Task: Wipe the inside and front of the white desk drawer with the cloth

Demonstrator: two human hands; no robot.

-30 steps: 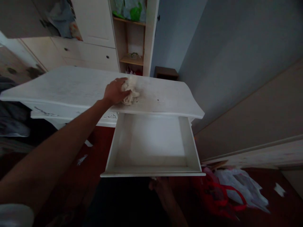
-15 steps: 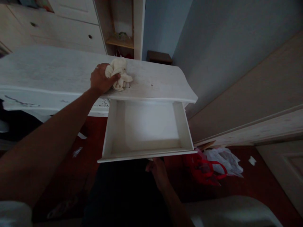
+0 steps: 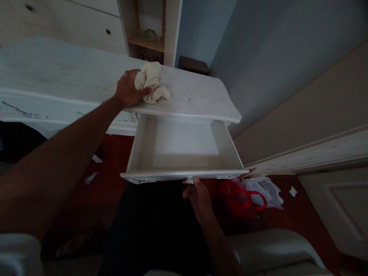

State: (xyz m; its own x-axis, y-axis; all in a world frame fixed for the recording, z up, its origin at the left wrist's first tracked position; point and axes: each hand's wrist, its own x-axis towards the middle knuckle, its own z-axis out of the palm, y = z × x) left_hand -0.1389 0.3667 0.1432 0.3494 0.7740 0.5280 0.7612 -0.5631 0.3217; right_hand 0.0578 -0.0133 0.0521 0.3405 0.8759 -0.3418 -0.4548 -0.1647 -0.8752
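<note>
A crumpled cream cloth (image 3: 152, 82) is bunched under my left hand (image 3: 129, 89), which grips it on the white tabletop (image 3: 201, 92) of a desk with carved trim. Below the top, a white drawer (image 3: 186, 143) is pulled out toward me, with nothing lying in it. At the middle of its front, my right hand (image 3: 199, 197) has its fingers closed on a small pale knob (image 3: 190, 180). Dark smudges mark the tabletop around the cloth.
Behind the desk stands a white cabinet (image 3: 83, 23) beside an open shelf (image 3: 146, 43). A red bag (image 3: 237, 199) and a white plastic bag (image 3: 266, 191) lie on the dark red floor at right. A pale rounded seat (image 3: 273, 249) is close at my lower right.
My left hand has slid the cloth slightly right along the tabletop. The drawer front has tilted up in view, showing its knob and carving, with my right hand still at it.
</note>
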